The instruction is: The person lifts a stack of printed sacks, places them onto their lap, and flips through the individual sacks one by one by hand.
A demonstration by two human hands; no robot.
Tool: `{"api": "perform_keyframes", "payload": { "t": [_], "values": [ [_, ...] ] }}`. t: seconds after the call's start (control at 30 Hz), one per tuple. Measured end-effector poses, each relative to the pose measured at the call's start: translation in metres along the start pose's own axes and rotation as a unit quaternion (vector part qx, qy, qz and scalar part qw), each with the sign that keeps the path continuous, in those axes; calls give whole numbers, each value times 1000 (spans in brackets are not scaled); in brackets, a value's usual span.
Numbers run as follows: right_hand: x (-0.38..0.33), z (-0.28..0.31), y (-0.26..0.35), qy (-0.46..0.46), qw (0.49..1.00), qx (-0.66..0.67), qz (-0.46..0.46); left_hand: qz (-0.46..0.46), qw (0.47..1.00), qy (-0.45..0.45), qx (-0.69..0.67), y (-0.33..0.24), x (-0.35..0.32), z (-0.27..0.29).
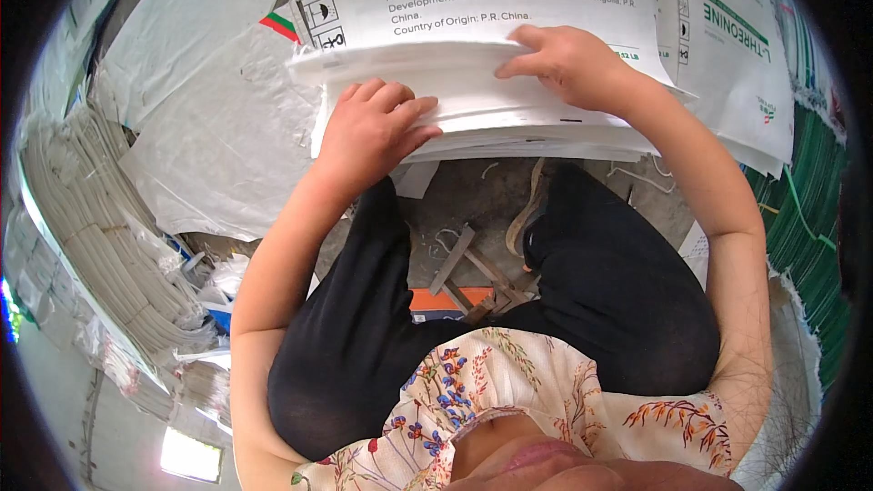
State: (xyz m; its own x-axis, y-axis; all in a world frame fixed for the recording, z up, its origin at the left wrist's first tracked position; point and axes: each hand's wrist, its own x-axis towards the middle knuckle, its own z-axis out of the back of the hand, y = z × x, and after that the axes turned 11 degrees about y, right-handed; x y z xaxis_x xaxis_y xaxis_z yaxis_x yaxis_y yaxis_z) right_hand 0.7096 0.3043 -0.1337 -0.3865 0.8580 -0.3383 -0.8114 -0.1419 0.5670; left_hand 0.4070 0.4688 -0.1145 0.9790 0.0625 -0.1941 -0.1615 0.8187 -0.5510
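A stack of white printed sacks lies in front of my knees, with dark and green print on the top one. The near part of the top sack forms a raised fold running from left to right. My left hand rests at the left of this fold, its fingers curled on the white material and the thumb at the near side. My right hand reaches over the fold's right part. Its forefinger and thumb are apart, the forefinger by the fold's upper edge and the thumb lower on the white face.
Loose white sheets cover the floor at left, beside a tall pile of folded white sacks. Another printed white sack lies at right, near stacked green material. A small wooden frame stands between my legs.
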Motion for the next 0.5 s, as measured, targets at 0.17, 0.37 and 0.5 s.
{"api": "perform_keyframes", "payload": {
  "t": [0.17,0.37,0.5],
  "values": [
    [-2,8,17,50,998,47,3,14,1000,1,10,2,-3,-6],
    [3,8,17,3,997,74,-24,33,992,-102,68,2,-1,-9],
    [0,1,3,-47,999,-7,4,-62,994,-81,29,-7,1,-1]
  ]
}}
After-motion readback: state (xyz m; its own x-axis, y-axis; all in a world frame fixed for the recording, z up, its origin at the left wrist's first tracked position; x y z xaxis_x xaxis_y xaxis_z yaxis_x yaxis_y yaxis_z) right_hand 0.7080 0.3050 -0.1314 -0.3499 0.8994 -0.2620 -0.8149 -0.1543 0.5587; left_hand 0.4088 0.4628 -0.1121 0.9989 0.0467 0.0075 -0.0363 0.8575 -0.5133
